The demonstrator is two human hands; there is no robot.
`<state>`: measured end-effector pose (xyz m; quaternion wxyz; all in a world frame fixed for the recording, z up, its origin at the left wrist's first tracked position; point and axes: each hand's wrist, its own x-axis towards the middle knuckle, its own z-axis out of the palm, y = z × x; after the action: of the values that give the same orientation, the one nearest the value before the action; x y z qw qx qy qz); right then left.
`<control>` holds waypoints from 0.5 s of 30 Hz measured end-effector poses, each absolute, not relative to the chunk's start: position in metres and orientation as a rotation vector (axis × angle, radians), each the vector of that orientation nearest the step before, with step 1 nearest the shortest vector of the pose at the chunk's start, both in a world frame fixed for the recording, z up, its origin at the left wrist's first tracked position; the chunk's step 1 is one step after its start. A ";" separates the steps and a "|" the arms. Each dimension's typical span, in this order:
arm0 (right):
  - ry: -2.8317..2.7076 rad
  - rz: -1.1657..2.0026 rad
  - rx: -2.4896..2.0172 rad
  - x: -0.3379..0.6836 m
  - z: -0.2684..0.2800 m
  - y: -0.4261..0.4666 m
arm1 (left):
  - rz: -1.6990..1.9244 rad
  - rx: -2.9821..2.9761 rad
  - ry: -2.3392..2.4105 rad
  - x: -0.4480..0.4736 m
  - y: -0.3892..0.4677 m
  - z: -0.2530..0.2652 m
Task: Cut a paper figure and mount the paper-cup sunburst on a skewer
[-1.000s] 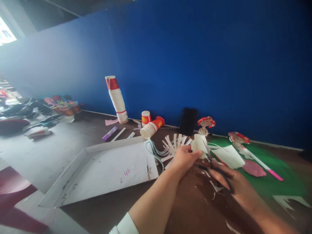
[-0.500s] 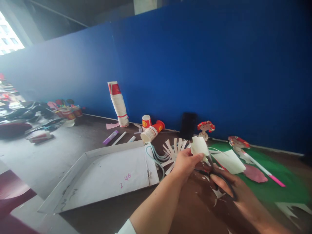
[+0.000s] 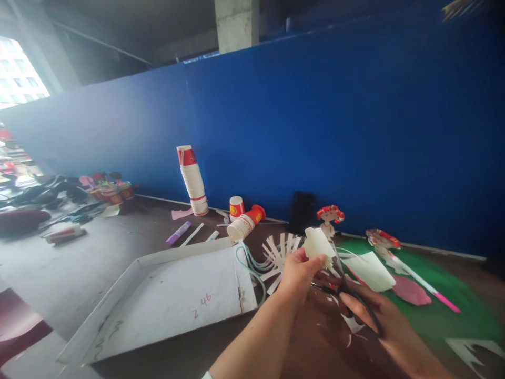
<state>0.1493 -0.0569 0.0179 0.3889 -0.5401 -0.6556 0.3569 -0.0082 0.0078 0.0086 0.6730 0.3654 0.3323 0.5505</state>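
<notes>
A small piece of pale yellow paper [image 3: 317,243] is pinched between the thumb and fingers of my left hand [image 3: 299,270]. My right hand [image 3: 373,308] grips black-handled scissors [image 3: 373,316], fingers in the loops. The scissor blades point up, their tips at the right edge of the paper; whether they are cutting into it I cannot tell. Just behind my left hand lies a white paper cup cut into a fan of strips [image 3: 281,253]. Paper scraps [image 3: 352,323] lie on the brown table under the scissors.
A white box lid [image 3: 173,295] is on the left, beside a coiled pale blue cable [image 3: 256,263]. Stacked paper cups [image 3: 193,181] stand near the blue partition [image 3: 315,116]. On the green sheet [image 3: 445,310] lie yellow paper [image 3: 371,271], pink paper [image 3: 411,291] and a pink-capped marker [image 3: 428,284].
The camera has tilted up slightly, so the table things sit lower in view. Both hands keep the same hold on paper and scissors, with little visible movement.
</notes>
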 end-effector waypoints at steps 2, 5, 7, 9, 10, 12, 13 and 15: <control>-1.685 0.873 -1.375 0.149 0.018 -0.057 | 1.246 0.817 0.756 -0.008 0.008 0.009; -1.706 0.796 -1.377 0.150 0.016 -0.056 | 1.290 0.773 0.737 -0.007 0.009 0.009; -1.682 0.805 -1.391 0.150 0.012 -0.055 | 1.334 0.709 0.717 -0.006 0.010 0.009; -1.621 0.822 -1.398 0.149 0.007 -0.054 | 1.376 0.619 0.696 -0.006 0.011 0.009; -1.592 0.825 -1.394 0.149 0.004 -0.054 | 1.390 0.575 0.689 -0.006 0.011 0.010; -1.550 0.820 -1.397 0.149 0.000 -0.052 | 1.401 0.507 0.685 -0.006 0.011 0.012; -1.556 0.819 -1.408 0.150 -0.002 -0.051 | 1.400 0.489 0.684 -0.006 0.011 0.012; -1.622 0.841 -1.425 0.153 -0.002 -0.049 | 1.397 0.484 0.675 -0.006 0.010 0.012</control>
<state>0.1529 -0.0486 -0.0024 0.4005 -0.5636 -0.6414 0.3324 -0.0065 0.0104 0.0117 0.6877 0.2162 0.3014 0.6241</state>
